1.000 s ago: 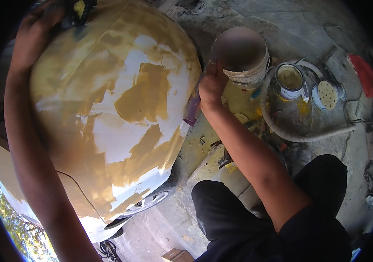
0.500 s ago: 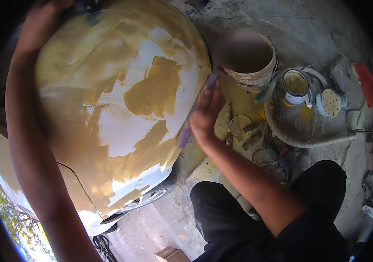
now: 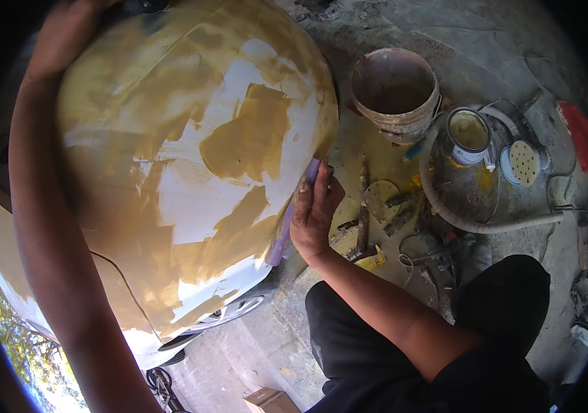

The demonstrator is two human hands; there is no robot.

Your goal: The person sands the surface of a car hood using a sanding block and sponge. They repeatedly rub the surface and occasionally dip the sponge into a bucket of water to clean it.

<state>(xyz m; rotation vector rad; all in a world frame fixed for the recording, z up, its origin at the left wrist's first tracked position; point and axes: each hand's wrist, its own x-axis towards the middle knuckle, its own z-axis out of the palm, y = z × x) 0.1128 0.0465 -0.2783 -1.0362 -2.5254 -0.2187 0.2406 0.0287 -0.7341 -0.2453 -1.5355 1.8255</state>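
Note:
The car body panel (image 3: 184,186) is patched with tan filler over white paint. Against its right-hand edge, my right hand (image 3: 315,213) presses a long, narrow purple sanding block (image 3: 281,237), fingers closed along it. My left arm reaches up along the panel's left side. At the top left my left hand (image 3: 67,34) is beside a dark part of the car; its fingers are cut off by the picture's dark rim.
A dirty bucket (image 3: 394,124) stands right of the panel. Beyond it are an open can (image 3: 468,134), a round perforated sander pad (image 3: 523,164) and a curved grey hose (image 3: 445,213). Scattered tools and a yellow piece (image 3: 372,259) lie near my knees. A cardboard box (image 3: 270,400) is below.
My right hand and the sanding block have slid down along the panel's edge, toward me. The bucket's opening, blurred before, now shows clearly. My left hand has hardly moved.

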